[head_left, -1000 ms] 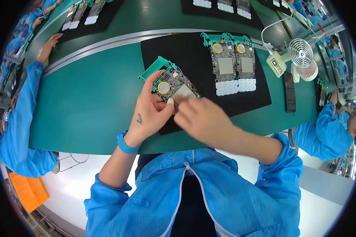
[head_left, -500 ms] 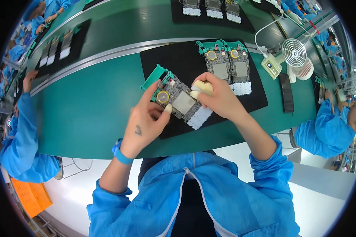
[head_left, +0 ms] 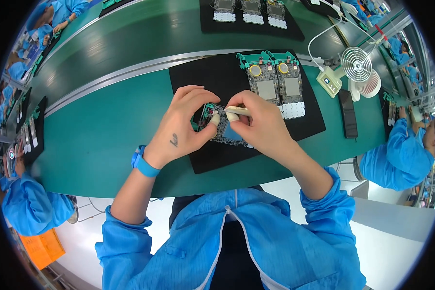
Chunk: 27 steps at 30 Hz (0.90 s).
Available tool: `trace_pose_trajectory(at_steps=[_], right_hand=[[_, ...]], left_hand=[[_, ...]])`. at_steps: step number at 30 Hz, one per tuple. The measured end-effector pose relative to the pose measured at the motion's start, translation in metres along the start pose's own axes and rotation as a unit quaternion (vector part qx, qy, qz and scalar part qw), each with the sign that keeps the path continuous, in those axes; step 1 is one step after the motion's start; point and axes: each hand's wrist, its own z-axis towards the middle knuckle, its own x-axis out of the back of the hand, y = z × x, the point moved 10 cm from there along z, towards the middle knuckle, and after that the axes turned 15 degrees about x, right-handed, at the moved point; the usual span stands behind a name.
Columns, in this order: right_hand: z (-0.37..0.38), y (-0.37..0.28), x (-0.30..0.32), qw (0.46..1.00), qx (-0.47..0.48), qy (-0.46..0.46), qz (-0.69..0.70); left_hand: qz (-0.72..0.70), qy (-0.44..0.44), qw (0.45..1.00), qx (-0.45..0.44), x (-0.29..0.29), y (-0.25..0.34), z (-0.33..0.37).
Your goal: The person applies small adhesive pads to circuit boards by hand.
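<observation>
Head view: left hand (head_left: 181, 128) pinches the circuit board (head_left: 223, 129) on the black mat (head_left: 212, 79), thumb capped. Right hand (head_left: 260, 124) is closed on a pale stick tool (head_left: 237, 110), tip at the board's 12 o'clock. Looks mid-fitting; next needs steady press. No labels legible; two finished boards (head_left: 274, 82) at 1 o'clock, white fan (head_left: 356, 64) at 2.

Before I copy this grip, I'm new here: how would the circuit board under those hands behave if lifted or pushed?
The circuit board looks thin, flat and rigid, so probably stiff and light. Lying flat on the black mat, it should slide, not roll. Exposed parts look fragile; the left hand and right hand wear finger cots.
</observation>
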Motion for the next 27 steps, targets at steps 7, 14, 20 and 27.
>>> trace_pose_trajectory(at_steps=[7, 14, 20, 27], right_hand=[[0.006, -0.025, -0.002, 0.991, 0.089, 0.002, -0.101], [0.006, -0.035, -0.003, 0.980, 0.118, -0.002, -0.158], [-0.014, -0.010, -0.003, 0.998, -0.033, 0.042, -0.034], [-0.028, 0.006, -0.026, 0.993, -0.108, 0.030, -0.029]], left_hand=[[-0.040, -0.006, 0.999, 0.029, 0.004, -0.005, 0.005], [-0.045, -0.002, 0.998, 0.038, 0.005, -0.004, 0.012], [-0.042, -0.014, 0.996, 0.077, 0.004, -0.006, 0.013], [-0.042, -0.021, 0.995, 0.086, 0.002, -0.009, 0.014]])
